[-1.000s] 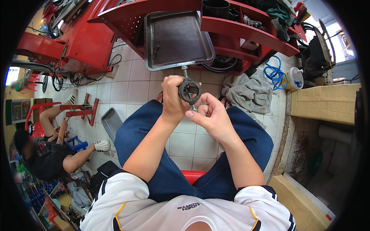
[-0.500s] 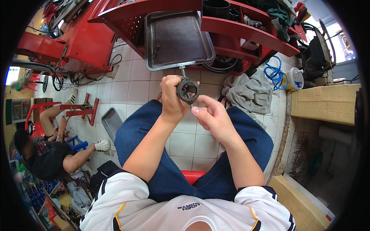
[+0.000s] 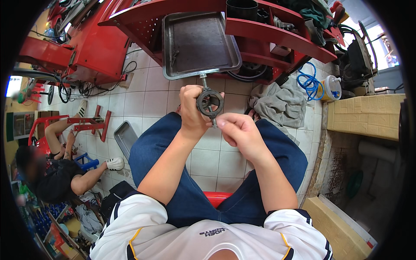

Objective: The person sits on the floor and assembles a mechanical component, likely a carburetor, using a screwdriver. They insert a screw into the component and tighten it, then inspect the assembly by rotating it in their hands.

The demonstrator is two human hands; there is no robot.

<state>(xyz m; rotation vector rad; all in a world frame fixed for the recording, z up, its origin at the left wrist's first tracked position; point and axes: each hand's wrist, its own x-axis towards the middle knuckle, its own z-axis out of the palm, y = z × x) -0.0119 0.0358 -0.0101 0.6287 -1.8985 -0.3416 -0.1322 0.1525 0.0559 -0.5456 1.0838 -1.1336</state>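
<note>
My left hand (image 3: 191,109) is wrapped round a dark metal ring (image 3: 209,114), held upright in front of my knees with its round opening facing up at me. A threaded bolt (image 3: 203,80) sticks out of its far side, close to the rim of a metal tray (image 3: 203,47). Another small bolt (image 3: 214,123) juts from the near side of the ring. My right hand (image 3: 239,130) pinches at this near bolt with thumb and forefinger, the other fingers curled in. Inside the ring, part of a bolt shaft shows across the opening.
A red workbench (image 3: 277,28) stands ahead. Grey cloth (image 3: 279,106) lies on the tiles to the right, near a coiled blue hose (image 3: 308,82). Left of my leg is a grey tray (image 3: 125,138); beyond it a person in black (image 3: 56,180) sits beside a red metal frame (image 3: 97,123).
My right thumb and forefinger have shifted round the near bolt, so more of it shows. The ring has moved slightly left in my left hand.
</note>
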